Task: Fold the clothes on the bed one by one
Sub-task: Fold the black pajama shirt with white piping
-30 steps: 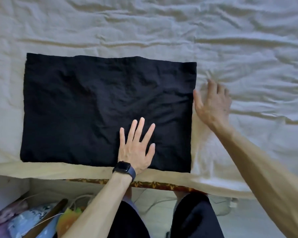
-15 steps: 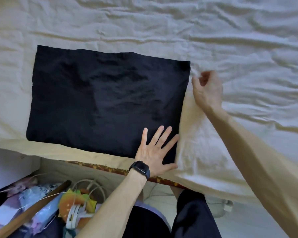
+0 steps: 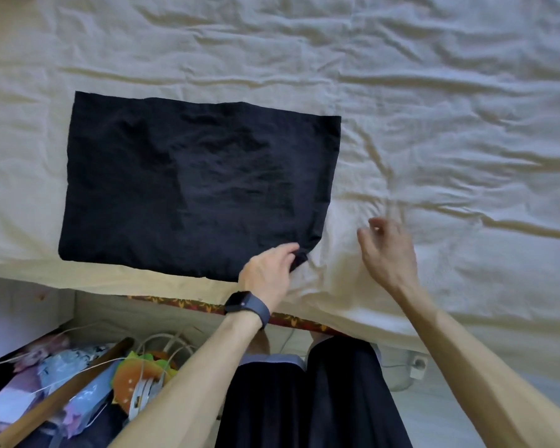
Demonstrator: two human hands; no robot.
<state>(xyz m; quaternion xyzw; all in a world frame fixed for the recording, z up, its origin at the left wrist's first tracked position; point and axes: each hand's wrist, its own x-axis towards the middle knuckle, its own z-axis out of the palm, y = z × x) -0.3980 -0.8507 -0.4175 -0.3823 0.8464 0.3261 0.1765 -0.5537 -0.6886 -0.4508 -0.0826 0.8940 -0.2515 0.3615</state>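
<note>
One black cloth (image 3: 201,189), corner in left grip (image 3: 267,270).

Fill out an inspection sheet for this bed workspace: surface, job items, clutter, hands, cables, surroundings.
Surface: cream bed sheet, wrinkled all over.
Job's things: one black garment, folded to a flat rectangle near the bed's front edge.
Clutter: heap on the floor at lower left, with a burger-shaped toy and a brown stick.
Hands: left hand, with a watch on its wrist, grips the garment's near right corner; right hand over the sheet beside it, fingers loosely curled, holds nothing.
Cables: pale cords looped in the floor heap; white plug on the floor at right.
Surroundings: patterned mattress edge below the sheet; the person's dark-clothed legs.
</note>
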